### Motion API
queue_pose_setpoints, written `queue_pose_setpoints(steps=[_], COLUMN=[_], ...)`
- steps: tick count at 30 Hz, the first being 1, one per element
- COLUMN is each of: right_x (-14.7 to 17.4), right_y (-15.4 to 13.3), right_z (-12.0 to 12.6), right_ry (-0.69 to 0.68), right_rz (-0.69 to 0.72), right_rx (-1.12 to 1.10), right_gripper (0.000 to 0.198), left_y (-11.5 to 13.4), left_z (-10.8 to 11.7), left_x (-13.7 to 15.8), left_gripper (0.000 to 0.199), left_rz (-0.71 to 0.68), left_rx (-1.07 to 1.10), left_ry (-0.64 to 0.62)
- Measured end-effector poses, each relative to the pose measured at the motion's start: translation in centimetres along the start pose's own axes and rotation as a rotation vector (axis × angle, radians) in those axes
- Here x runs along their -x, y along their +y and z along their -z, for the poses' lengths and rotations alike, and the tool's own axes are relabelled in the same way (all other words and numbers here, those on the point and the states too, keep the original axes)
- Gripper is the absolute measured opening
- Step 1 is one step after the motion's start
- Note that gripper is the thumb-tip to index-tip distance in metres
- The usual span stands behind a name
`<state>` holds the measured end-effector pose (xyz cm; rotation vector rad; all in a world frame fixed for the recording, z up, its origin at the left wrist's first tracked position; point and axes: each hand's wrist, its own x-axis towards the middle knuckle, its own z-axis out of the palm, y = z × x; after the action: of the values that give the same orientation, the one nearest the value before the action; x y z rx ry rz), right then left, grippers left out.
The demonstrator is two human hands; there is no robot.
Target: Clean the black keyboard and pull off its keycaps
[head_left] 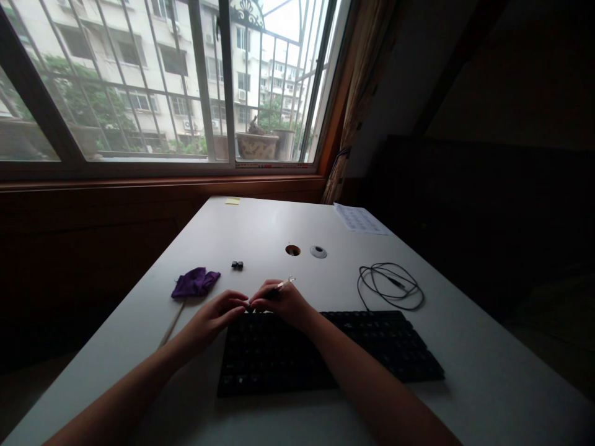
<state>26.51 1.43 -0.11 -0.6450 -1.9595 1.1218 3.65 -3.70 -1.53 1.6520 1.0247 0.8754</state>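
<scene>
A black keyboard (381,347) lies on the white table in front of me. My left hand (220,314) is at its back left corner, thumb and fingers bent together at the edge. Whatever the left fingertips pinch is too small and dark to make out. Beside them, touching or nearly so, my right hand (283,303) is closed around a slim tool (281,285) with a dark body and a pale, wire-like end pointing up and away. Its lower tip is hidden by the fingers. Two small black keycaps (237,265) sit on the table beyond my hands.
A purple cloth (195,283) lies at the left, with a pale thin stick (173,323) by it. At the right is a coiled black cable (390,286). Further back are a cable hole (292,250), its grey cover (318,251), printed paper (360,218) and a yellow note (232,201).
</scene>
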Motion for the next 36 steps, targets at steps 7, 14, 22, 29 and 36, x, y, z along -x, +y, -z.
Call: queue_pose_setpoints(steps=[7, 14, 22, 29, 36], right_x=[0.0, 0.0, 0.1, 0.1, 0.1], right_y=[0.0, 0.1, 0.4, 0.4, 0.7], right_z=[-0.1, -0.5, -0.4, -0.3, -0.4], right_ry=[-0.008, 0.005, -0.019, -0.027, 0.01], right_rz=[-0.025, -0.026, -0.057, -0.063, -0.048], right_rx=[-0.126, -0.213, -0.213, -0.19, -0.202], right_gripper=[0.026, 0.023, 0.023, 0.022, 0.025], left_y=[0.5, 0.7, 0.2, -0.4, -0.6], left_z=[-0.2, -0.3, -0.4, -0.4, -0.1], left_x=[-0.1, -0.1, -0.4, -0.4, -0.3], left_gripper=[0.028, 0.029, 0.028, 0.029, 0.026], left_rz=[0.016, 0.045, 0.06, 0.041, 0.012], left_rx=[0.049, -0.018, 0.094, 0.101, 0.039], left_ry=[0.002, 0.027, -0.029, -0.057, -0.021])
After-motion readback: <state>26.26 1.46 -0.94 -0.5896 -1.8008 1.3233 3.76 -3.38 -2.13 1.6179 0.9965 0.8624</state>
